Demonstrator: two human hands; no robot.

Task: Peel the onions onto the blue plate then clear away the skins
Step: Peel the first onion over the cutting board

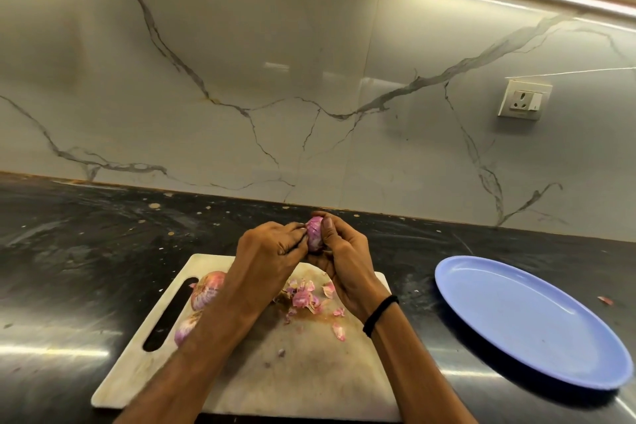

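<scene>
A small purple onion [314, 234] is held up above the far edge of the white cutting board [292, 372]. My right hand [344, 258] grips it from the right and below, thumb on its side. My left hand [272, 248] pinches at its left side with the fingertips. Two unpeeled onions lie on the board's left part, one [206, 289] near the handle slot and another [184, 330] half hidden by my left forearm. Loose pink skins [306, 296] are scattered on the board under my hands. The blue plate [530, 323] sits bare on the right.
The board and plate rest on a dark speckled counter [86, 268]. One scrap of skin [605, 300] lies on the counter beyond the plate. A marble-patterned wall with a socket [523, 100] rises behind.
</scene>
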